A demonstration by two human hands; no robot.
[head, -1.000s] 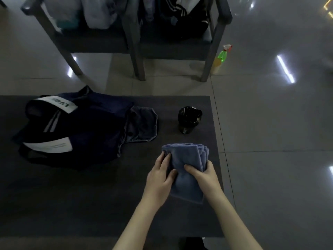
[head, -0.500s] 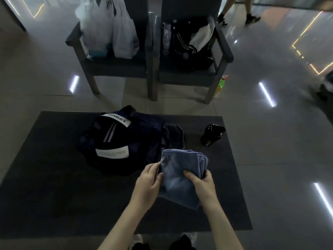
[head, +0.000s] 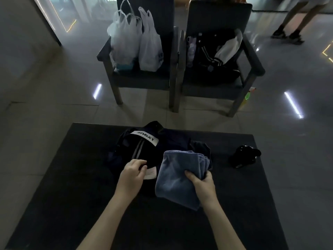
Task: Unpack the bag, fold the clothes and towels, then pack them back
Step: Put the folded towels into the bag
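We see the right hand (head: 203, 184) gripping a folded blue towel (head: 176, 174), the thumb lying on top and the fingers curled round its right edge, where the stacked folds show. The towel hangs tilted from that grip over the dark table (head: 72, 195), and its far edge overlaps the dark blue bag (head: 144, 150).

The left hand (head: 131, 175) is apart from the towel, just to its left. It lies over the near side of the bag with its fingers curled beside a small white label (head: 150, 173). We cannot tell whether it pinches the fabric or only rests on it.

The bag lies slumped in the middle of the table, with a second white label (head: 145, 138) printed in dark letters near its far edge and pale stripes running down from it. A dark piece of cloth (head: 201, 147) peeks out behind the towel, touching the bag's right side. Well to the right, a small shiny black object (head: 245, 156) sits on the table; we cannot make out what it is.

Beyond the table, two dark chairs stand side by side on the tiled floor. The left chair (head: 140, 78) carries white plastic bags (head: 129, 38), the right chair (head: 216, 82) a black jacket (head: 216, 56) with striped trim. A green spray bottle (head: 247, 96) stands by the right chair's leg, and a person's legs (head: 295, 20) show at the top right.
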